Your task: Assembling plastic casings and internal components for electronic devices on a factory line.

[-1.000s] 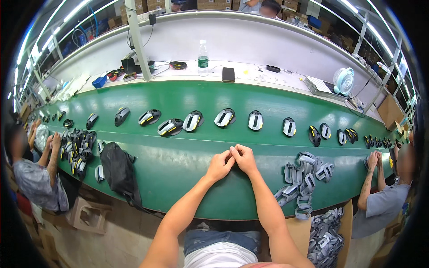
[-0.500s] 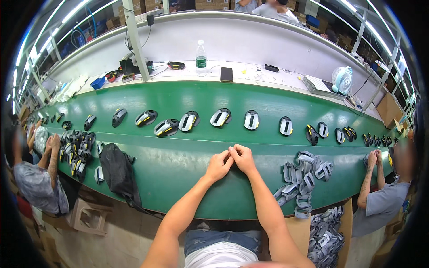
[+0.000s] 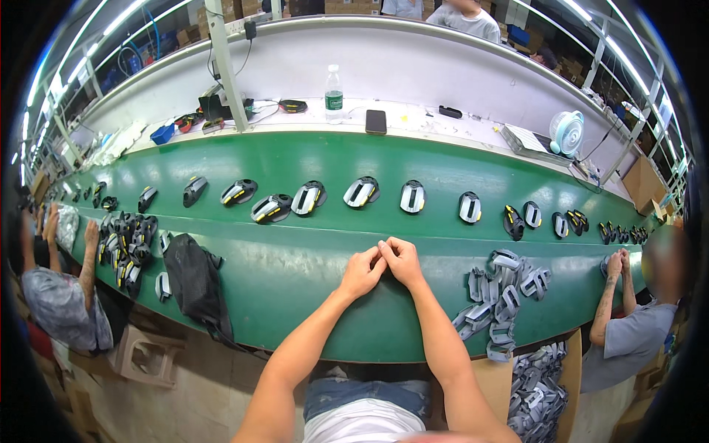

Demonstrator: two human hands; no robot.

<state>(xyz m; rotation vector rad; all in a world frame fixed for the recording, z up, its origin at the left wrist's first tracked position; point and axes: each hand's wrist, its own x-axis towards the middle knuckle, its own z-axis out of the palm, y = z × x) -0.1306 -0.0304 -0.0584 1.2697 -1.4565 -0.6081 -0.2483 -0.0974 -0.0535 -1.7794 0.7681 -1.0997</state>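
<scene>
My left hand (image 3: 362,272) and my right hand (image 3: 400,261) meet at their fingertips over the green table (image 3: 310,258). Both have their fingers curled and pressed together; anything pinched between them is hidden. Beyond them, a row of oval black-and-silver plastic shells, some with yellow trim, runs along the green strip. The nearest of these include one silver shell (image 3: 413,197) and another shell (image 3: 362,192). To the right of my forearms lies a loose pile of grey plastic frames (image 3: 507,301). None of these parts touches my hands.
At left are a black bag (image 3: 193,277) and a heap of black-yellow shells (image 3: 129,247). A carton of grey frames (image 3: 543,387) stands below right. On the back ledge are a bottle (image 3: 334,96), a phone (image 3: 375,122) and a fan (image 3: 566,133). People sit on both sides.
The row of shells has shifted slightly to the left along the green strip. At the left, a co-worker's hands have moved apart. My hands have stayed in place.
</scene>
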